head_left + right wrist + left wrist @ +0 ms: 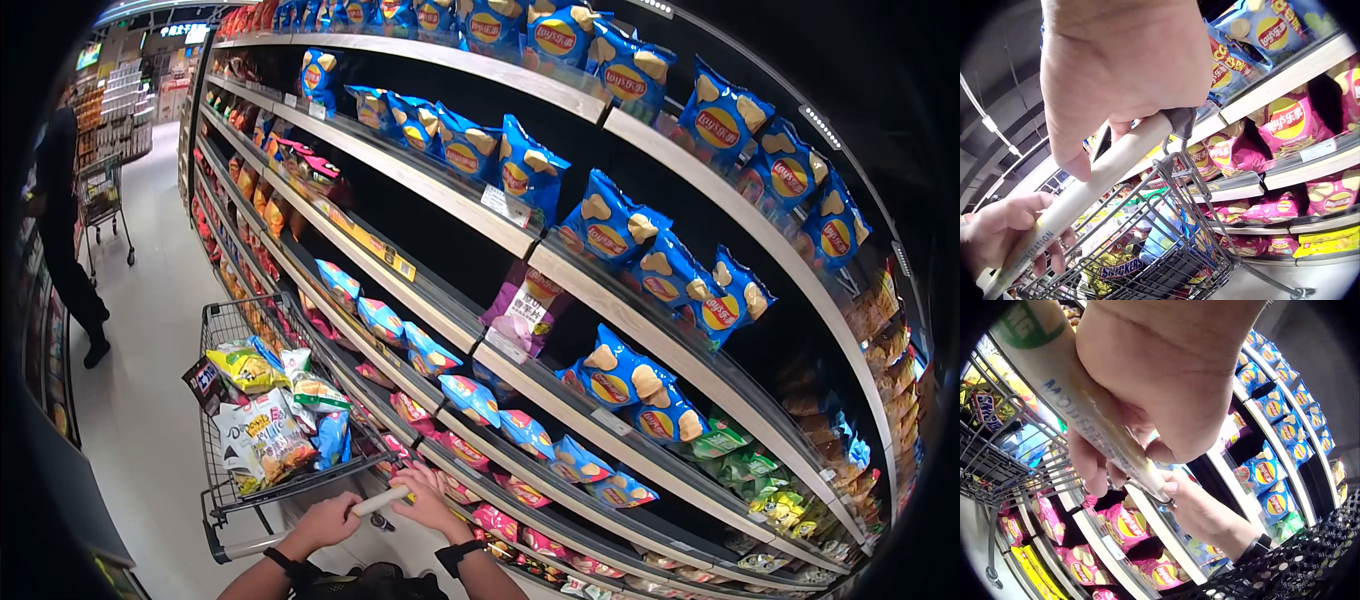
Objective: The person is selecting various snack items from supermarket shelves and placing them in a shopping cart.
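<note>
Both hands are on the pale handle [380,501] of a shopping cart. My left hand [328,522] grips it with curled fingers, as the left wrist view shows close up [1154,375]. Near the handle's right end, my right hand [428,503] holds it from above, its thumb [1075,164] along the near side. The cart's dark wire basket [212,440] carries several snack bags. Among them are a white bag [268,432], a yellow bag [245,368], a dark packet [203,383] and a blue bag [332,438]. A Snickers bag [1121,267] shows through the wires.
Long shelves [690,375] run along the right, holding blue Lay's bags [608,238], pink bags [496,521] and a purple bag [527,305]. The pale aisle floor [150,240] stretches ahead. At the left stands a person in dark clothes [62,200] beside another cart [100,195].
</note>
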`<action>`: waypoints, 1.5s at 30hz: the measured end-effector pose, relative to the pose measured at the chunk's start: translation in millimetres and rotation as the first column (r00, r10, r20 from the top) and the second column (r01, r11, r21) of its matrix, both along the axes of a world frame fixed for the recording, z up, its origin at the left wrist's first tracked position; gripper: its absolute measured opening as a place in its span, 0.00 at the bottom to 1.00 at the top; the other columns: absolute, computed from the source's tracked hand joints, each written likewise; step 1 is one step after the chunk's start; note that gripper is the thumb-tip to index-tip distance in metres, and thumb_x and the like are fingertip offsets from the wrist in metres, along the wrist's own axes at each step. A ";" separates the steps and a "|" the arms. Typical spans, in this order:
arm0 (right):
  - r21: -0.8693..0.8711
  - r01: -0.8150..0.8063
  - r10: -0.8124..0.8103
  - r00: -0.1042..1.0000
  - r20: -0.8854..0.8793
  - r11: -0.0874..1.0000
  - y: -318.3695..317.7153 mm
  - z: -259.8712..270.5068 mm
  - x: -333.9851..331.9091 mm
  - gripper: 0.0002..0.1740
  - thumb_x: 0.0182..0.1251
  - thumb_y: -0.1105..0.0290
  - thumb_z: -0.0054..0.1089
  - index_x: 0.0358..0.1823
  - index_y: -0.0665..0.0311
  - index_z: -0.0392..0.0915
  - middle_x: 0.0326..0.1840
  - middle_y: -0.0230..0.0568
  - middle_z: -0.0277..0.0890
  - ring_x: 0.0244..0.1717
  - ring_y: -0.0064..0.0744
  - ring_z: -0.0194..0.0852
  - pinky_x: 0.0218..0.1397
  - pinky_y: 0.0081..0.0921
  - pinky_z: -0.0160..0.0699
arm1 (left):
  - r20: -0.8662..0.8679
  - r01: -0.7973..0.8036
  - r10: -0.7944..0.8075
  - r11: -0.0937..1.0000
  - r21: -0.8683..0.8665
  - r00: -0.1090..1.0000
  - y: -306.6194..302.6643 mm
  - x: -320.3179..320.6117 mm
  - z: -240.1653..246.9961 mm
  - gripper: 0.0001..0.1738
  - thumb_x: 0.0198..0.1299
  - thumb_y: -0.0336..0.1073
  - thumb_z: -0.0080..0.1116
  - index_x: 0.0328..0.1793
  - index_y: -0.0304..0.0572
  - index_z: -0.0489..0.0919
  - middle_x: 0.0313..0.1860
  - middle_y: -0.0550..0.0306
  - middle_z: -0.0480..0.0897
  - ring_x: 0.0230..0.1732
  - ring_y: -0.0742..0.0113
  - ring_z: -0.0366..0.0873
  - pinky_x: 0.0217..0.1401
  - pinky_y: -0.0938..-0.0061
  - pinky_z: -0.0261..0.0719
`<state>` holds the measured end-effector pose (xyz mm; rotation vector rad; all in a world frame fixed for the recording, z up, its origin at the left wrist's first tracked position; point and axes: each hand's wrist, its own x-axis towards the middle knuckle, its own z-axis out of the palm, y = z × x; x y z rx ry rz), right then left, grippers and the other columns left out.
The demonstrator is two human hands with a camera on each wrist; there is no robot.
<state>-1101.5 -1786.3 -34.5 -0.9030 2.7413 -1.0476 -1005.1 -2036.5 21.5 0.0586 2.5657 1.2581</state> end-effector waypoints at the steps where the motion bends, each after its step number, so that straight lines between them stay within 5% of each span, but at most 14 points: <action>1: -0.008 -0.011 0.011 1.000 0.013 1.000 -1.7 -3.7 -1.7 0.27 0.58 0.49 0.74 0.58 0.45 0.81 0.70 0.27 0.72 0.84 0.44 0.46 0.81 0.62 0.31 | -0.066 -0.020 0.018 0.999 -0.025 0.998 0.2 3.6 0.0 0.20 0.63 0.45 0.56 0.58 0.46 0.80 0.38 0.45 0.87 0.43 0.43 0.86 0.49 0.54 0.83; 16: 0.011 -0.046 0.046 0.999 -0.004 0.999 -29.0 -4.2 -4.1 0.27 0.64 0.45 0.71 0.61 0.45 0.81 0.71 0.29 0.72 0.83 0.45 0.50 0.80 0.54 0.45 | -0.068 -0.108 0.105 0.993 -0.048 0.992 -35.6 8.1 1.7 0.25 0.55 0.52 0.61 0.55 0.50 0.84 0.39 0.51 0.89 0.43 0.47 0.88 0.50 0.55 0.84; 19: 0.006 -0.036 0.036 0.999 0.002 0.999 -35.1 -0.4 1.4 0.27 0.65 0.45 0.70 0.61 0.46 0.80 0.70 0.30 0.73 0.83 0.46 0.50 0.80 0.55 0.48 | -0.110 -0.077 0.057 0.978 -0.193 0.992 -33.4 3.7 -6.4 0.25 0.53 0.55 0.63 0.50 0.46 0.84 0.35 0.48 0.89 0.40 0.45 0.88 0.46 0.54 0.85; 21: -0.015 0.014 -0.014 1.000 -0.010 1.000 -37.8 -13.6 27.9 0.27 0.65 0.45 0.70 0.61 0.47 0.80 0.70 0.31 0.73 0.82 0.46 0.51 0.80 0.55 0.48 | -0.123 -0.009 -0.050 0.896 -0.443 0.991 -32.4 10.6 -22.2 0.26 0.52 0.57 0.64 0.44 0.41 0.83 0.32 0.42 0.87 0.38 0.41 0.87 0.44 0.50 0.84; 24: -0.019 -0.014 0.011 0.989 -0.148 1.000 -25.7 -5.1 26.5 0.28 0.64 0.47 0.70 0.60 0.52 0.79 0.68 0.36 0.73 0.82 0.48 0.54 0.81 0.54 0.50 | -0.192 -0.065 -0.016 0.911 -0.407 0.981 -18.2 17.8 -28.4 0.25 0.52 0.56 0.65 0.38 0.38 0.82 0.31 0.37 0.86 0.36 0.38 0.86 0.42 0.46 0.84; 27: 0.053 0.058 -0.049 0.985 -0.163 0.997 -18.8 -16.0 56.0 0.28 0.68 0.48 0.66 0.63 0.55 0.77 0.74 0.41 0.66 0.85 0.48 0.45 0.80 0.65 0.49 | -0.185 -0.119 0.038 0.886 -0.449 0.982 -1.8 30.7 -61.9 0.23 0.50 0.51 0.68 0.39 0.37 0.83 0.31 0.36 0.86 0.37 0.36 0.86 0.43 0.47 0.84; 36: 0.242 0.089 -0.037 0.977 -0.209 0.966 6.2 -7.9 129.5 0.39 0.70 0.59 0.63 0.80 0.55 0.60 0.86 0.45 0.50 0.89 0.48 0.36 0.85 0.57 0.45 | -0.146 -0.108 0.036 0.844 -0.525 0.989 10.2 69.2 -91.7 0.22 0.51 0.51 0.67 0.38 0.37 0.85 0.33 0.38 0.87 0.39 0.37 0.86 0.45 0.47 0.85; 45: 0.146 0.274 -0.248 0.953 -0.171 0.951 21.1 -5.6 214.1 0.41 0.65 0.69 0.61 0.81 0.59 0.58 0.87 0.47 0.45 0.87 0.51 0.40 0.83 0.54 0.53 | -0.117 -0.010 -0.060 0.852 -0.524 0.991 32.6 109.3 -70.4 0.24 0.57 0.54 0.67 0.39 0.36 0.86 0.32 0.36 0.86 0.39 0.36 0.86 0.44 0.47 0.85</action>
